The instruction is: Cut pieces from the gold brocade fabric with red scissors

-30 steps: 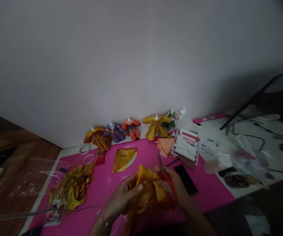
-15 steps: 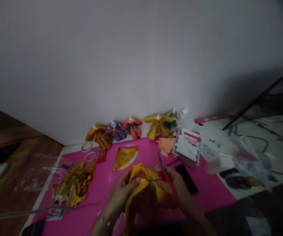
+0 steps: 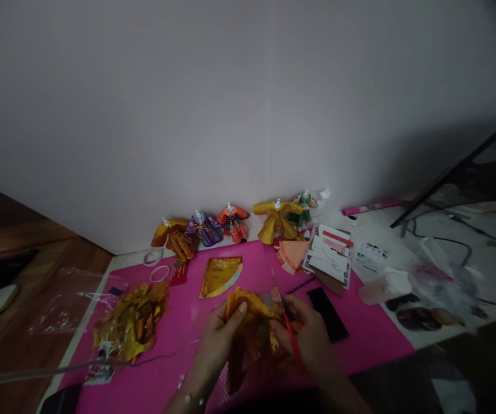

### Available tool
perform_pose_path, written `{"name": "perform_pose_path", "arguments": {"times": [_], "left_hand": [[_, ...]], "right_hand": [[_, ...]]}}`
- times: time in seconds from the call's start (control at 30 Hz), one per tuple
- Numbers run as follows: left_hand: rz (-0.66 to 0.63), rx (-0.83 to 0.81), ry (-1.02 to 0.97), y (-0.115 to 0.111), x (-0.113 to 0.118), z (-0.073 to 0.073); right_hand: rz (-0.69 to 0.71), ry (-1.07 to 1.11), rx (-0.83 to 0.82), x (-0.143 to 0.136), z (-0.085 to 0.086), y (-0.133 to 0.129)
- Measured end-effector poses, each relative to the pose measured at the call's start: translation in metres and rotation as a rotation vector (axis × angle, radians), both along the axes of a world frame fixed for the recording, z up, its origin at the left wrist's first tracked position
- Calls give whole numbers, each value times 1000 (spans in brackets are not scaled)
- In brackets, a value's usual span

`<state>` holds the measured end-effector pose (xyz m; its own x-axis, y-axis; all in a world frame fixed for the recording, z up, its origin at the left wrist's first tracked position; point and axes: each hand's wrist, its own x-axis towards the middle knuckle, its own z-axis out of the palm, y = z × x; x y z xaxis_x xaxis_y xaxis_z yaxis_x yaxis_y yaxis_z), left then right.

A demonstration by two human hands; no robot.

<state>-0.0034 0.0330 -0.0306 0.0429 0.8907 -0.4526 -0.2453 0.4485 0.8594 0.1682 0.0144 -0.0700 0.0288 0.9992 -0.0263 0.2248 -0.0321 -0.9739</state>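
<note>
You are working in dim, flat light; the wall (image 3: pixel 230 103) above the pink mat (image 3: pixel 368 339) reads grey and even, darkening toward the right of the mat, where shadow swallows the corner. Your hands over the mat are soft with motion blur. Edges bend from the wide lens, and no glare shows.

Five small dressed figures (image 3: pixel 230 223) stand along the wall. Two white rings (image 3: pixel 156 264) lie on one pink mat (image 3: pixel 360 333). One pair of red-handled scissors (image 3: pixel 288 328), one black phone (image 3: pixel 326 306), one fan-shaped gold piece (image 3: pixel 219 276).
</note>
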Motion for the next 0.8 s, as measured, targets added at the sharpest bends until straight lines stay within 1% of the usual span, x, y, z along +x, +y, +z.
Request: {"name": "perform_pose_path", "arguments": {"times": [0.07,0.17,0.27,0.4,0.43,0.5,0.57,0.63,0.67,0.73,0.8], "left_hand": [[-15,-17,-60,-1,-1,0],[-39,-73,-175,-2,-1,1],[-22,-136,-280,-3,-3,4],[-25,-204,-337,-3,-7,8],[-26,-217,-345,-3,-8,9],[-24,-233,-375,-3,-10,11],[-20,-244,-413,-4,-11,14],[-16,-254,-445,-5,-12,17],[-15,-257,-456,-5,-12,19],[-13,-257,-468,-6,-12,22],[-7,-248,-468,-5,-12,26]], "right_hand": [[16,-34,-3,1,0,-1],[-20,-60,22,1,4,-2],[-44,-71,36,1,7,-2],[7,-89,4,8,14,0],[3,-94,5,11,17,0],[-46,-67,15,18,23,-1],[-35,57,-25,25,30,-6],[63,205,-110,31,37,-14],[133,263,-156,33,41,-19],[289,334,-231,36,49,-28],[467,356,-302,38,56,-33]]}}
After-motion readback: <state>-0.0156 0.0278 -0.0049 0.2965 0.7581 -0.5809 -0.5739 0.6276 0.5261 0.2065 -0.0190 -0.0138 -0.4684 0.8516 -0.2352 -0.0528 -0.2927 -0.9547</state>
